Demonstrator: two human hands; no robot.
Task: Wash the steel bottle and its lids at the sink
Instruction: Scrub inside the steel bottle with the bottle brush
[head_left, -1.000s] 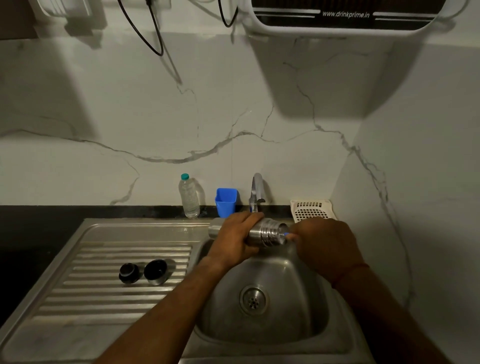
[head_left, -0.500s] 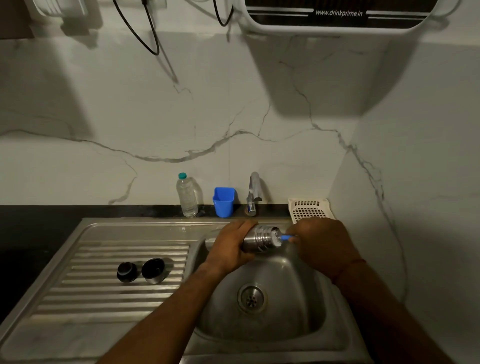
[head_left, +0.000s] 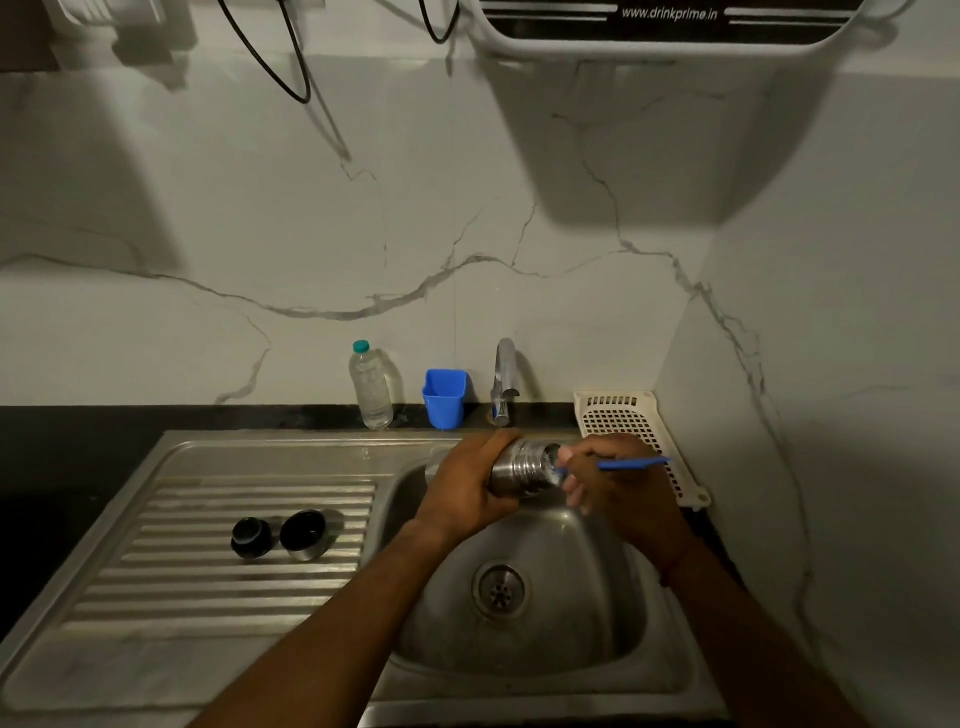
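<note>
A: What lies nearest?

B: Two bare forearms come in from the bottom edge, over the stainless steel sink basin (head_left: 587, 639). A round drain (head_left: 501, 590) sits in its floor. Left of the basin lies the ribbed steel draining board (head_left: 208, 597).

A: And the lids?

B: Both rest on the draining board, just beside one another; I cannot tell if they touch. The small round black lid (head_left: 251, 538) is on the left and the black-lined steel cup lid (head_left: 305, 535) is on the right.

A: Where is the bottle?

B: The ribbed steel bottle (head_left: 524, 465) is held on its side above the back of the basin, mouth to the right. The left hand (head_left: 467, 488) has its grip wrapped round the body. The right hand (head_left: 618, 493) has its grip pinched on a thin blue plastic handle (head_left: 631, 463). One end of it meets the bottle's mouth and the free end points right. What is on the inner end I cannot make out.

A: And behind them?

B: Along the back of the black worktop (head_left: 62, 447) stand a clear plastic water bottle with a teal cap (head_left: 371, 387), a blue plastic cup (head_left: 444, 399) and a chrome tap (head_left: 504, 382). A cream perforated plastic basket (head_left: 634, 436) fills the right corner. Above rises the white veined marble wall (head_left: 311, 234). At the top edge hang black cables (head_left: 280, 57) and a white and black water purifier (head_left: 670, 21).
</note>
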